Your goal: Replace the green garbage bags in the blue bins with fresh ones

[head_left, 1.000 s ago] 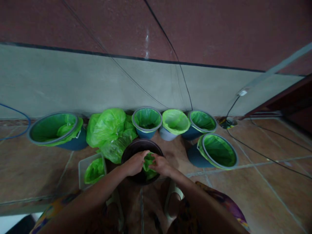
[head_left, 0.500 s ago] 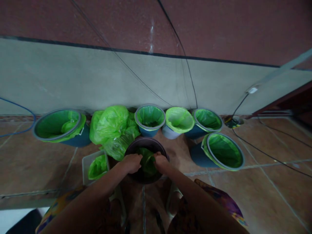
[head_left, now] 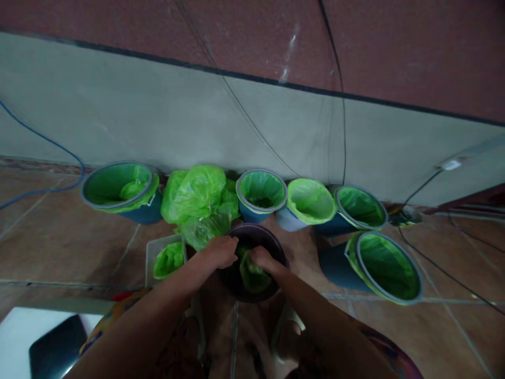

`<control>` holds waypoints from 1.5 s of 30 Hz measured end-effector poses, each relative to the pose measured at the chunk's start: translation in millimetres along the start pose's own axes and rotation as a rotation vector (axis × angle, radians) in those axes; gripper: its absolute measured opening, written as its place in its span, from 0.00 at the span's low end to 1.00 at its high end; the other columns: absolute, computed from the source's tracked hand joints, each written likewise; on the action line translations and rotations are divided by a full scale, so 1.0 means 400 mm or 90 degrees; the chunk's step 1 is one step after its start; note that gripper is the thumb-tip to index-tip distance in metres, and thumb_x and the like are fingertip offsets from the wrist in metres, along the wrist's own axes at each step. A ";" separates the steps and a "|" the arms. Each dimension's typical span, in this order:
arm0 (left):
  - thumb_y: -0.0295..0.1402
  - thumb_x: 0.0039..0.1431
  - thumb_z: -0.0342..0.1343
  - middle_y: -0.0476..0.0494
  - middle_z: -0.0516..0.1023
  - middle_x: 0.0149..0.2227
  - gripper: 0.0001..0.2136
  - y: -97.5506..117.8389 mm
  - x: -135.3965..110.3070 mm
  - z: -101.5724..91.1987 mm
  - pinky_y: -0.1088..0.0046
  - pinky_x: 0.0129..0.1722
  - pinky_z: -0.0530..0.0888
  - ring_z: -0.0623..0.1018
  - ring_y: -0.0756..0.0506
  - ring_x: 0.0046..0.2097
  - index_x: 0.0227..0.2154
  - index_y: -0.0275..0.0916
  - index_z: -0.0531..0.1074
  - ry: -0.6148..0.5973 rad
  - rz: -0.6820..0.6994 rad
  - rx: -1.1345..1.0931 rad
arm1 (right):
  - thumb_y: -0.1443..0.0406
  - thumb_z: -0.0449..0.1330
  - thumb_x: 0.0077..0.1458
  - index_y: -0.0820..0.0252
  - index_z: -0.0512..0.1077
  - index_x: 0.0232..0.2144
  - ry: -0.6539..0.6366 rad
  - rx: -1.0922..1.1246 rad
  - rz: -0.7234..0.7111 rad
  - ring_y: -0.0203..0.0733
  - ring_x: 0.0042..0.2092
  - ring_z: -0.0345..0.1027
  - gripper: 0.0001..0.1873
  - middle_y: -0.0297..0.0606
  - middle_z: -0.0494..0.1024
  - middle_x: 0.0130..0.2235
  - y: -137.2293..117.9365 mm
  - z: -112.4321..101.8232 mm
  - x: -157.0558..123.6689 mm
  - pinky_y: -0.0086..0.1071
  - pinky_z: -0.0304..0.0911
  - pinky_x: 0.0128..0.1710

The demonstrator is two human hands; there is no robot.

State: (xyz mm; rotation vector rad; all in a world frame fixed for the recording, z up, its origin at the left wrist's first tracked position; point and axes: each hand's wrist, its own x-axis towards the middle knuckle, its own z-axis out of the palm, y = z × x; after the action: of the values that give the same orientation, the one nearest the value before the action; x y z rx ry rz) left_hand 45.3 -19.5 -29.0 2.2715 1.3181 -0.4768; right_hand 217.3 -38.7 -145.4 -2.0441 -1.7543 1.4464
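A crumpled green bag (head_left: 254, 280) is held inside the dark bucket (head_left: 258, 227) by the right hand (head_left: 263, 258), whose fingers are closed on it. Its long axis is run roughly from the wall side toward the wearer, with the loose end pointed at the bucket's near side. The left hand (head_left: 224, 251) is held at the bucket's left side, fingers curled; whether anything is gripped there cannot be told.

A painted wall (head_left: 158, 105), dark maroon above and pale grey-green below with a thin dark stripe (head_left: 158, 58) between, meets a floor of brownish-red tiles (head_left: 394, 337) with pale grout lines (head_left: 235, 337); the light is dim
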 end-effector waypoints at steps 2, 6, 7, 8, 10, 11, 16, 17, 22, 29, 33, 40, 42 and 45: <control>0.41 0.53 0.58 0.29 0.74 0.53 0.28 0.001 -0.002 0.000 0.61 0.50 0.71 0.74 0.34 0.53 0.55 0.32 0.65 -0.003 0.000 -0.023 | 0.64 0.49 0.62 0.64 0.73 0.37 -0.007 0.141 0.017 0.46 0.39 0.76 0.14 0.45 0.80 0.36 -0.012 -0.037 -0.017 0.36 0.71 0.38; 0.50 0.52 0.57 0.30 0.74 0.53 0.34 0.024 0.005 0.019 0.64 0.50 0.71 0.75 0.36 0.53 0.57 0.33 0.62 0.026 0.015 -0.080 | 0.60 0.50 0.62 0.64 0.70 0.39 -0.015 0.486 0.151 0.40 0.27 0.73 0.14 0.41 0.78 0.31 -0.025 -0.096 -0.087 0.35 0.71 0.27; 0.48 0.53 0.56 0.30 0.75 0.52 0.32 0.031 0.008 0.027 0.65 0.50 0.71 0.75 0.36 0.52 0.57 0.33 0.63 0.038 0.011 -0.079 | 0.60 0.51 0.61 0.63 0.69 0.39 -0.013 0.497 0.177 0.39 0.25 0.72 0.13 0.39 0.77 0.29 -0.024 -0.107 -0.108 0.35 0.71 0.26; 0.43 0.55 0.56 0.30 0.76 0.50 0.28 0.036 0.012 0.034 0.65 0.48 0.72 0.76 0.37 0.51 0.56 0.32 0.64 0.047 0.001 -0.069 | 0.59 0.51 0.61 0.63 0.69 0.40 -0.011 0.483 0.188 0.39 0.24 0.71 0.13 0.37 0.76 0.27 -0.020 -0.117 -0.129 0.35 0.71 0.25; 0.32 0.56 0.54 0.31 0.78 0.46 0.20 0.040 0.019 0.045 0.63 0.45 0.73 0.78 0.36 0.48 0.51 0.32 0.69 0.056 -0.026 -0.041 | 0.59 0.50 0.61 0.62 0.70 0.38 0.022 0.382 0.171 0.39 0.24 0.71 0.14 0.36 0.75 0.26 -0.009 -0.141 -0.170 0.33 0.69 0.24; 0.28 0.55 0.53 0.31 0.79 0.44 0.16 0.038 0.022 0.047 0.63 0.44 0.73 0.78 0.36 0.47 0.47 0.33 0.72 0.058 -0.039 -0.026 | 0.59 0.50 0.61 0.62 0.71 0.34 0.047 0.287 0.143 0.40 0.25 0.71 0.14 0.37 0.75 0.26 -0.003 -0.155 -0.190 0.32 0.69 0.25; 0.24 0.55 0.48 0.35 0.79 0.39 0.11 0.024 0.034 0.030 0.65 0.43 0.72 0.79 0.40 0.44 0.37 0.35 0.75 0.154 -0.086 0.011 | 0.68 0.60 0.52 0.64 0.75 0.25 0.128 -0.317 0.057 0.50 0.40 0.75 0.06 0.49 0.79 0.33 0.008 -0.206 -0.273 0.34 0.67 0.37; 0.25 0.56 0.47 0.36 0.79 0.39 0.11 0.027 0.036 0.026 0.65 0.43 0.72 0.79 0.41 0.43 0.37 0.35 0.75 0.178 -0.087 0.010 | 0.69 0.61 0.51 0.65 0.76 0.29 0.137 -0.374 0.071 0.52 0.41 0.75 0.04 0.51 0.80 0.35 0.004 -0.205 -0.283 0.36 0.67 0.39; 0.28 0.58 0.47 0.37 0.77 0.39 0.11 0.072 0.036 0.031 0.65 0.44 0.72 0.78 0.41 0.43 0.36 0.35 0.74 0.223 -0.035 0.014 | 0.60 0.63 0.52 0.64 0.66 0.56 0.224 -0.340 -0.030 0.53 0.52 0.69 0.30 0.52 0.74 0.51 -0.027 -0.160 -0.264 0.39 0.64 0.49; 0.27 0.60 0.45 0.37 0.76 0.39 0.11 0.093 0.035 0.040 0.64 0.44 0.71 0.78 0.41 0.42 0.36 0.36 0.73 0.232 0.005 0.056 | 0.64 0.51 0.61 0.56 0.74 0.46 0.205 -0.259 -0.116 0.41 0.47 0.72 0.15 0.40 0.79 0.44 -0.047 -0.156 -0.185 0.30 0.61 0.47; 0.25 0.60 0.43 0.36 0.77 0.38 0.13 0.057 0.043 0.031 0.64 0.43 0.72 0.78 0.40 0.42 0.38 0.33 0.73 0.184 -0.039 0.076 | 0.64 0.51 0.61 0.56 0.77 0.40 0.205 -0.274 -0.072 0.41 0.43 0.73 0.14 0.40 0.81 0.40 -0.051 -0.197 -0.184 0.29 0.61 0.42; 0.26 0.60 0.43 0.36 0.77 0.40 0.13 -0.016 0.059 0.020 0.66 0.43 0.71 0.78 0.41 0.42 0.37 0.33 0.73 0.205 -0.149 0.048 | 0.65 0.56 0.55 0.58 0.79 0.31 0.116 -0.315 -0.056 0.42 0.37 0.73 0.11 0.40 0.81 0.34 -0.030 -0.276 -0.209 0.29 0.61 0.35; 0.28 0.59 0.46 0.37 0.77 0.40 0.11 -0.020 0.061 0.016 0.64 0.44 0.70 0.77 0.42 0.41 0.35 0.34 0.73 0.245 -0.135 0.015 | 0.67 0.58 0.52 0.59 0.79 0.27 0.073 -0.309 -0.046 0.42 0.34 0.73 0.09 0.40 0.80 0.31 -0.009 -0.285 -0.212 0.29 0.61 0.33; 0.29 0.57 0.49 0.41 0.76 0.39 0.06 -0.011 0.062 0.008 0.65 0.47 0.68 0.76 0.44 0.42 0.32 0.36 0.71 0.302 -0.067 -0.062 | 0.70 0.62 0.46 0.59 0.78 0.25 0.091 -0.205 -0.019 0.46 0.37 0.73 0.04 0.41 0.80 0.31 0.015 -0.281 -0.213 0.31 0.63 0.36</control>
State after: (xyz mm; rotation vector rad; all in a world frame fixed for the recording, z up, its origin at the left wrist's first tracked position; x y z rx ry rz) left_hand 53.0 -1.6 -45.5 2.3241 1.6481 0.1055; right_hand 307.2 -54.8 -37.5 -2.1913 -2.0557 1.0334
